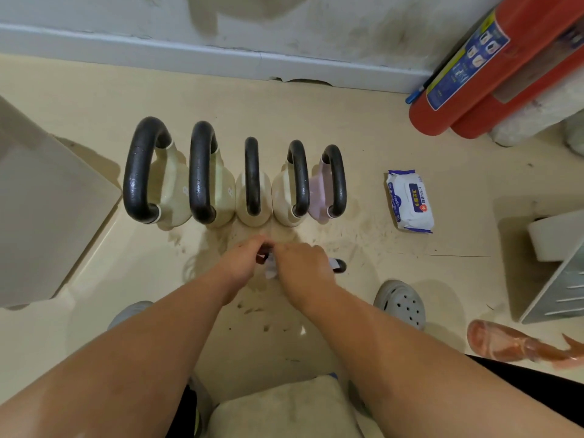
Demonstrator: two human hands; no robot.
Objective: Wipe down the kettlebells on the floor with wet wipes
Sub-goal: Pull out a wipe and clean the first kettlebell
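A cream floor (pixel 363 121), scuffed and streaked with dark dirt, meets a stained white wall with a pale skirting board (pixel 189 55). At far left stands a beige cabinet (pixel 41 203). Five kettlebells (pixel 252 197) sit in a row on the floor, touching side by side, four cream and one pink, all with black handles. Just before them, the left hand (pixel 241 263) and right hand (pixel 305 267) meet, fingers closed around a white wet wipe (pixel 271 271) and a small dark object, mostly hidden. Right of the row lies a closed wet wipes pack (pixel 410 200). Two red fire extinguishers (pixel 493 67) lean in the corner.
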